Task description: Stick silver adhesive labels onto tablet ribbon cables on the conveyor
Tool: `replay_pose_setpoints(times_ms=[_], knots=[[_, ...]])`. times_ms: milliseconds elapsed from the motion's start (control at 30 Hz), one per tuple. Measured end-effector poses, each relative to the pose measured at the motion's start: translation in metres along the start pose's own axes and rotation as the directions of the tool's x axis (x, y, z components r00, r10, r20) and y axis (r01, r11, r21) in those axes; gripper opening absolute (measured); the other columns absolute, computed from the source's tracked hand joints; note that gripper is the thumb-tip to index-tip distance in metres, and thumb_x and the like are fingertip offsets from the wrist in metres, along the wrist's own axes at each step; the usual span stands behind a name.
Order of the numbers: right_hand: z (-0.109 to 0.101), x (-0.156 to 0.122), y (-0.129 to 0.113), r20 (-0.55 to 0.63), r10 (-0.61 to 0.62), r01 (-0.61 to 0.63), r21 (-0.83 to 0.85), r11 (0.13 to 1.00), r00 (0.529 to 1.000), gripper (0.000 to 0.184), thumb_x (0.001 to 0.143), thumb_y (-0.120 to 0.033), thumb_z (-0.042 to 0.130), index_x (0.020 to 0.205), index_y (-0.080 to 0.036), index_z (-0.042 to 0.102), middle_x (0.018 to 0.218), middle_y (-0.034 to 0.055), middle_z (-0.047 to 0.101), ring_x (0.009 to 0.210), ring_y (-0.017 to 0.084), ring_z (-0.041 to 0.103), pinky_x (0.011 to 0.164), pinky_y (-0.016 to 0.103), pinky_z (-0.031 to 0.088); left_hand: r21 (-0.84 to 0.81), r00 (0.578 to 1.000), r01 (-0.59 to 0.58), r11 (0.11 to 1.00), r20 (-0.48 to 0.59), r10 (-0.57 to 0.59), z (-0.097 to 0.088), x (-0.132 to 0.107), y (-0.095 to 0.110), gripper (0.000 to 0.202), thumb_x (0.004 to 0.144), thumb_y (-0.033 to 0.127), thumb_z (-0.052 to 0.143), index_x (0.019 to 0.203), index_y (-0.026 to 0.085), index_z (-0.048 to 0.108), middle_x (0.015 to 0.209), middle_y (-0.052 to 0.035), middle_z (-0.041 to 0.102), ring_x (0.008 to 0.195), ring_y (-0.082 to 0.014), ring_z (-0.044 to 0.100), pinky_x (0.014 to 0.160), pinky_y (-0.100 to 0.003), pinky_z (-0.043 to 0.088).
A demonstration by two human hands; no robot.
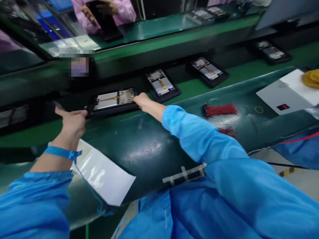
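1. Hands met at one open tablet (113, 101), which lay back-side up at the far edge of the surface (139, 146), half over the green conveyor belt (189, 88) beyond it.
2. Left hand (72, 122) was at the tablet's left end, its fingers curled shut around that corner, thumb raised. Right hand (142, 99) lay on the right end with fingers bent down on the frame; whether they pinched it or merely pressed, I could not tell.
3. Progress, as I judged it: the unit was just being taken from, or set onto, the belt, and its inner boards and orange flex cable were bare, so no cover was on yet.
4. Three more open tablets (161, 84) sat spaced along the belt toward the right, equally uncovered.
5. On the dark surface, a bundle of red wires (219, 109) lay near the right part, with a grey box (284, 93) at the right corner and a white sheet (104, 172) hanging over the near edge.
6. Across the belt, a person in a pink sleeve (124, 11) held a dark panel at another station.
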State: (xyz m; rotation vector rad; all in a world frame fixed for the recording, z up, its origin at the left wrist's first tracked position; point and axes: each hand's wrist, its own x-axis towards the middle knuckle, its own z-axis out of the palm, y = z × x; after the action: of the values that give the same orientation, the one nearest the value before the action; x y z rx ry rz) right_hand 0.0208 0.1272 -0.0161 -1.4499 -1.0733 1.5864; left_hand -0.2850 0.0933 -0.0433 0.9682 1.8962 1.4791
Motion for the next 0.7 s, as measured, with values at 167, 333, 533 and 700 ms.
replay_pose_setpoints(times_ms=[167,333,533,700], knots=[[-0.066,-0.121,0.045,0.169,0.138,-0.153,0.081,0.985,0.976,0.019,0.092,-0.015,0.071,0.092,-0.021,0.053,0.079,-0.0044,0.062,0.068,0.01,0.058,0.059,0.022,0.046,-0.117,0.997,0.055,0.992,0.068,-0.047,-0.036,-0.102,0.013,0.104,0.08,-0.011,0.067,0.16,0.025,0.011,0.089,0.0073,0.061,0.078,-0.0091,0.062,0.069,-0.02,0.057],[-0.131,-0.273,0.127,0.276,0.275,-0.347,0.26,0.901,0.921,0.06,0.061,-0.025,0.098,0.104,-0.025,0.057,0.098,-0.0008,0.076,0.081,0.015,0.07,0.064,0.024,0.055,-0.15,0.928,0.084,0.985,0.372,-0.022,-0.031,-0.214,0.012,0.101,0.07,-0.003,0.079,0.149,0.031,0.026,0.094,0.0036,0.068,0.09,-0.0123,0.068,0.079,-0.024,0.057],[-0.153,-0.34,0.186,0.323,0.386,-0.462,0.205,0.863,0.864,0.058,0.07,-0.062,0.094,0.101,-0.022,0.065,0.094,0.0057,0.08,0.072,0.017,0.077,0.057,0.026,0.06,0.048,0.869,0.004,0.999,0.495,-0.027,0.037,-0.248,-0.004,0.107,0.08,-0.007,0.07,0.165,0.016,0.009,0.084,0.004,0.07,0.081,-0.014,0.071,0.072,-0.025,0.054],[-0.17,-0.33,0.178,0.246,0.299,-0.343,0.162,0.925,0.922,0.058,0.07,-0.065,0.091,0.098,-0.022,0.065,0.093,0.0063,0.081,0.068,0.019,0.077,0.045,0.023,0.055,0.106,0.885,-0.007,0.994,0.463,-0.043,0.043,-0.244,-0.002,0.1,0.083,-0.008,0.072,0.161,0.014,0.013,0.082,0.0074,0.069,0.079,-0.0107,0.068,0.073,-0.023,0.054]])
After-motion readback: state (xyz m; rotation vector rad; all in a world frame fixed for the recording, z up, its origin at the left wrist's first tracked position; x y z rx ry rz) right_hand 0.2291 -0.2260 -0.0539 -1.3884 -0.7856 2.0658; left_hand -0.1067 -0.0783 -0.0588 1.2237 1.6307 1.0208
